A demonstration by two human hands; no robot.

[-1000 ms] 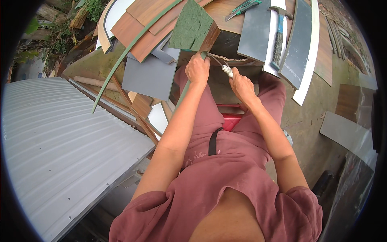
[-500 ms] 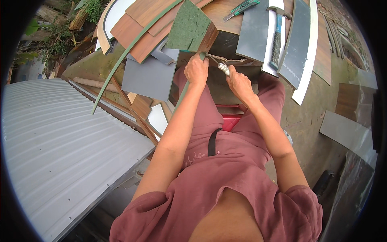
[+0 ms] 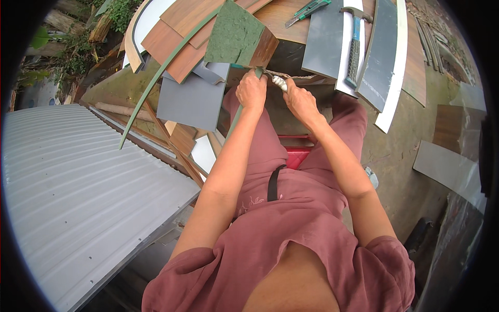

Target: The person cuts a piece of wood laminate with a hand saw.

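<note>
Compared with the earlier frame, the white handle [image 3: 279,83] in the right hand [image 3: 302,105] has moved leftward, closer to the left hand [image 3: 251,92], and the green block [image 3: 234,36] sits slightly farther left. From left to right, we see a long curved strip [image 3: 137,108] running across brown boards [image 3: 169,47]; the left hand, fingers clamped around a narrow green strip [image 3: 235,120] whose upper end shows just below the block; and the right hand, fingers wrapped on the handle, whose thin shaft points toward that end. Farther right lie a cutter [image 3: 309,11] and a hammer [image 3: 354,49], both untouched. We judge the work on the held strip under way and unfinished; whether the tool has marked it, we cannot tell.
</note>
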